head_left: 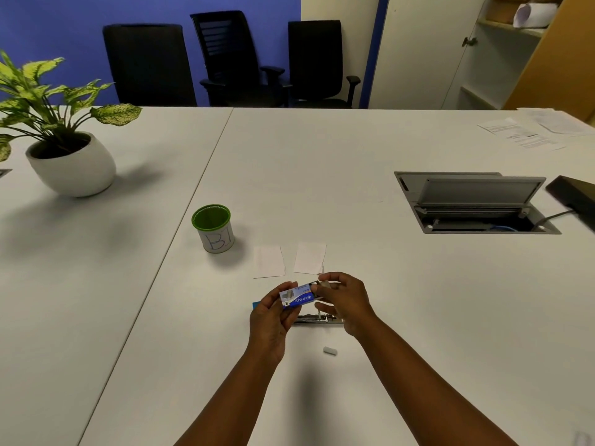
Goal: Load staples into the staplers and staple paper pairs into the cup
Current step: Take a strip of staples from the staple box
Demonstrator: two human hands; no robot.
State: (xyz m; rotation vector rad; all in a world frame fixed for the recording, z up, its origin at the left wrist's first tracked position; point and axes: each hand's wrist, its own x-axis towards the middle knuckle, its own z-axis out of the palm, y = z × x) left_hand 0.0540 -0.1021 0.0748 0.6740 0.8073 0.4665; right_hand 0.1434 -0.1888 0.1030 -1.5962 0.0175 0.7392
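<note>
Above table [354, 188]: left hand [269, 320] grips "Kangaro" staple box [297, 297]; right hand [344, 300] pinches its end; cup [214, 228] marked "B1"

Low in the centre of the frame, the left hand [269, 317] grips a small blue-and-white staple box [297, 296], and the right hand [346, 300] pinches at the box's right end. A metal stapler [317, 319] lies on the white table [354, 149] under both hands. Just above them lie two paper slips [269, 262], with a green-rimmed cup [214, 228] to their left.
</note>
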